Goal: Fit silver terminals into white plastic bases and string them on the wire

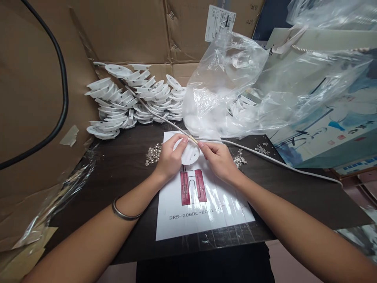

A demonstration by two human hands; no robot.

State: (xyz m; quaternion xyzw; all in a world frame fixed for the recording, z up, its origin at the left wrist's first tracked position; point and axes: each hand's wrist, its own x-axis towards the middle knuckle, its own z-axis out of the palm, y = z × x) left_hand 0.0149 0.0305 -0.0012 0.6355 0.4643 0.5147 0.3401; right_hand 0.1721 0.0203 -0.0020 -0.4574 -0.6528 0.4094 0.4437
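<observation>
White disc (189,156), held at the centre of the frame.
Stacked white discs (157,98) are ranged at upper left; metal pieces (153,154) are heaped left of centre; the disc is clamped between thumb and fingers of the left hand (172,155), those beneath hidden; printed sheet (171,196) laid below; the tan part (193,140) of a grey cord (165,119) is pinched between thumb and fingertip of the right hand (218,158).

The left hand (171,158) holds a disc (191,156) (white).

Small assembly workshop: stacked white discs (150,94), loose metal parts (153,154), diagram sheet (171,227), dark worktable (126,165).
</observation>
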